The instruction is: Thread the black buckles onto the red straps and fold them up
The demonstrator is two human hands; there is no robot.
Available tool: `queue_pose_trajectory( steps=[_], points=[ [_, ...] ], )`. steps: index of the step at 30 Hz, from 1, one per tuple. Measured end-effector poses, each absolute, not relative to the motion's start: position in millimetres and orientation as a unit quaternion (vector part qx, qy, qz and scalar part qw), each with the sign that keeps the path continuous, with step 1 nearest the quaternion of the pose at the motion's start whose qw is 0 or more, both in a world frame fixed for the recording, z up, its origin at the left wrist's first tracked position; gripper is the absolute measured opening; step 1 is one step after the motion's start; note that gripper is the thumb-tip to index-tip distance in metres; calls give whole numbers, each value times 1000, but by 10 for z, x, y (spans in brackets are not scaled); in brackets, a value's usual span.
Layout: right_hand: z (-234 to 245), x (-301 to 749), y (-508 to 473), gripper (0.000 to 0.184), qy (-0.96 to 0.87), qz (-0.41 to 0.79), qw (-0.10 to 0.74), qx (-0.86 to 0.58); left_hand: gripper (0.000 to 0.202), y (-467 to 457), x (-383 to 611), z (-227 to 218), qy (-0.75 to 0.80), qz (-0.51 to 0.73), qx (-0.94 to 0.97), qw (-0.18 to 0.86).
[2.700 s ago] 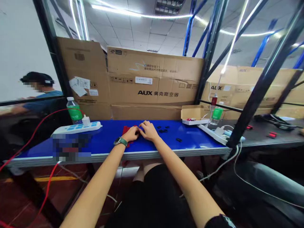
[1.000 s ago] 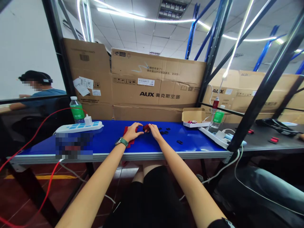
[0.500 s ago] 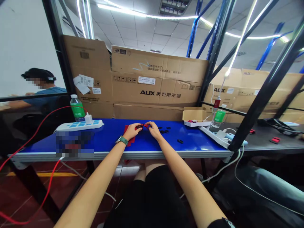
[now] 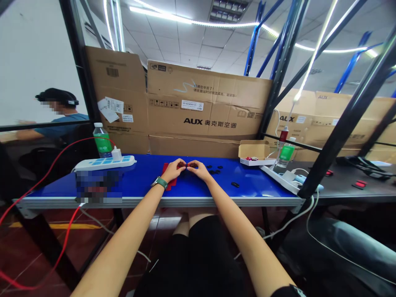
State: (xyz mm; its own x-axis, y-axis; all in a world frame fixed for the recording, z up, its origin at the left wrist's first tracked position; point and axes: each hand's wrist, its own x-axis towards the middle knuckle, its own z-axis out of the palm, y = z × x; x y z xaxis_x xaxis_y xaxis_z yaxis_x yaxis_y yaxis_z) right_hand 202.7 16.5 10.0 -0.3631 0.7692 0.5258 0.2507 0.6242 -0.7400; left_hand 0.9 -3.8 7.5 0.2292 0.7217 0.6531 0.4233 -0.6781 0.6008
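A person seated at a blue table (image 4: 262, 178) holds a small red piece (image 4: 187, 165) at the fingertips, just to the right of some flat red pieces (image 4: 171, 184) lying on the blue surface. The left hand (image 4: 174, 170), a green-strapped watch (image 4: 161, 182) at its wrist, has thumb and fingers pinched on the small red piece; the right hand (image 4: 199, 170) clamps it from the opposite side. The fingers hide most of it, and its shape cannot be told. Whether the left hand touches the flat red pieces below is likewise unclear. To the right of the flat red pieces, beyond the right hand, lie several small black parts (image 4: 215, 171); well to their right and farther back stands an open box (image 4: 255, 161). To their left sits a white power strip (image 4: 105, 163), and behind them rises a printed cardboard panel (image 4: 201, 93).
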Motion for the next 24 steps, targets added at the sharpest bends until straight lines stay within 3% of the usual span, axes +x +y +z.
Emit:
queue_pose_trajectory(
  steps=[6,16,20,24],
  points=[
    [88,2036,203,27,-792,262,464,-298,42,13,-14,25,367,487,765,206],
    [91,2014,147,27,-733,276,501,-368,55,-66,13,54,316,432,786,310],
    [117,2029,96,19,-715,265,505,-404,76,-138,26,85,323,432,801,261],
    [138,2044,71,14,-718,227,503,-424,78,-158,27,96,346,443,797,221]
  ],
)
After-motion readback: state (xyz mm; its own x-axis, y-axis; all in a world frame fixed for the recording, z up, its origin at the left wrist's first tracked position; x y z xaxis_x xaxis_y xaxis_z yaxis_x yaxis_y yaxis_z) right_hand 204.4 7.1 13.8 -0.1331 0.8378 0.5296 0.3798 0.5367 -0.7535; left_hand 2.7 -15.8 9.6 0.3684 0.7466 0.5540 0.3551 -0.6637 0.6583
